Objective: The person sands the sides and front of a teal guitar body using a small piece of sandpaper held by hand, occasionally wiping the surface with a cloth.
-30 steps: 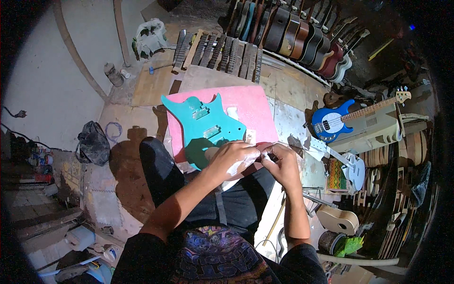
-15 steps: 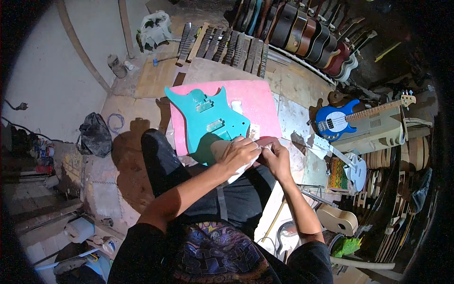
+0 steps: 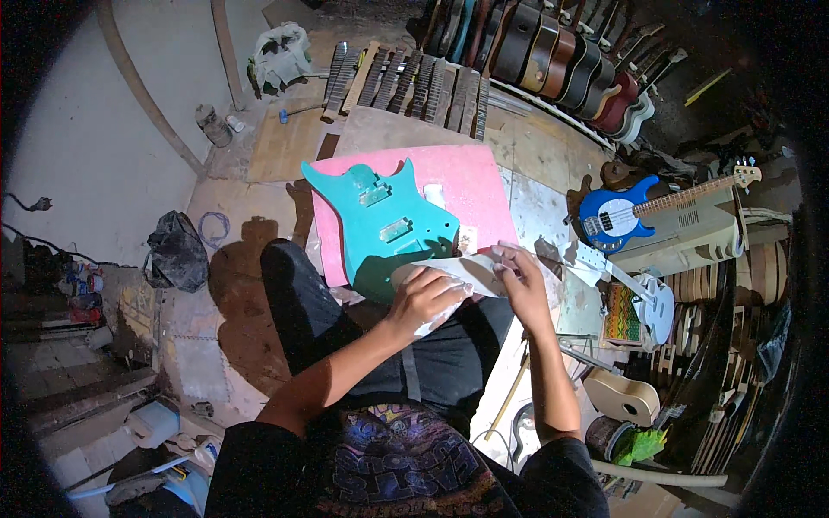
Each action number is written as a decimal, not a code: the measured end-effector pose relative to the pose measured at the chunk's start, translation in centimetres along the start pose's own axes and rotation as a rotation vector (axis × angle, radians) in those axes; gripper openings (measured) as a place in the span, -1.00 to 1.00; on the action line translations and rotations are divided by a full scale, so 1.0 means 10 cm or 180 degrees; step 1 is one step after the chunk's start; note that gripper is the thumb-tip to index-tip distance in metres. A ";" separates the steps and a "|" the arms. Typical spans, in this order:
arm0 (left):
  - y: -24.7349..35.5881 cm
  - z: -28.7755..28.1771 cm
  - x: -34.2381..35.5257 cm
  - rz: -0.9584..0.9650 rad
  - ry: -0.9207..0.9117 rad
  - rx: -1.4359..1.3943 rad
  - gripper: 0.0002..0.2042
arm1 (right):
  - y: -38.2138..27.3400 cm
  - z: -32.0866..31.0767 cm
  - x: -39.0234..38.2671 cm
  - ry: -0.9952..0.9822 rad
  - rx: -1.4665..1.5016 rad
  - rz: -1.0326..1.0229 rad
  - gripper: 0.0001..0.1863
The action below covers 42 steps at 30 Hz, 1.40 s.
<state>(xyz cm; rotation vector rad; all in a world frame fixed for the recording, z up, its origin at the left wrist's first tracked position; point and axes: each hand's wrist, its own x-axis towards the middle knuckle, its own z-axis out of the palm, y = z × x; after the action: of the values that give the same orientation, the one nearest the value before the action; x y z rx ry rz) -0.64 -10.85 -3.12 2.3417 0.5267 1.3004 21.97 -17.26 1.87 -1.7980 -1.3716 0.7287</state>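
Note:
My left hand (image 3: 426,300) is closed on a pale, paper-like sheet (image 3: 475,269), and a crumpled white part of it hangs below the fingers. The sheet spans to my right hand (image 3: 525,289), whose thumb and bent fingers pinch its other end. Just beyond the hands, a turquoise electric guitar body (image 3: 354,220) lies flat with its cavities facing up. Its near edge is in shadow and partly behind the sheet and my left hand. Under the body is a pink pad (image 3: 471,173), with a small white piece (image 3: 433,195) on it.
Several fretted necks (image 3: 401,82) lie in a row beyond the pad. A rack of guitars (image 3: 553,60) stands at the far right. A blue bass (image 3: 613,218) rests at the right, with a pale guitar body (image 3: 652,312) nearer. A black bag (image 3: 175,250) sits at the left.
My hands were close together, pinching the sheet between them. Now they are farther apart, and the sheet is spread out between them. The guitar body has stayed in place on the pad.

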 end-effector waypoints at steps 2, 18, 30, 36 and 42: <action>-0.02 0.00 0.00 -0.0135 0.0046 -0.0081 -0.76 | -0.30 -0.09 -0.07 -0.0185 -0.0605 -0.0691 -0.66; 0.00 -0.01 0.11 -0.0794 -0.0419 -0.0831 -0.74 | -0.37 0.05 -0.20 -0.0334 -0.0577 -0.0660 -0.83; -0.26 0.37 -0.10 -0.0427 -0.0529 -0.0411 -0.64 | 0.31 0.59 -0.18 0.0334 0.0546 0.0335 -0.75; -0.44 0.60 -0.19 -0.0313 -0.0305 -0.0105 -0.63 | 1.21 0.97 0.01 0.0800 0.0251 0.1063 -0.74; -0.33 0.55 -0.14 0.0091 0.0235 0.0013 -0.68 | 1.33 1.00 0.38 0.1225 0.0511 0.0767 -0.71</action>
<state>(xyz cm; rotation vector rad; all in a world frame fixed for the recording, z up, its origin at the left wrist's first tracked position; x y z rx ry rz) 2.98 -9.62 -8.46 2.3198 0.5208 1.4043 22.16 -13.35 -14.68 -1.8736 -0.8330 0.5587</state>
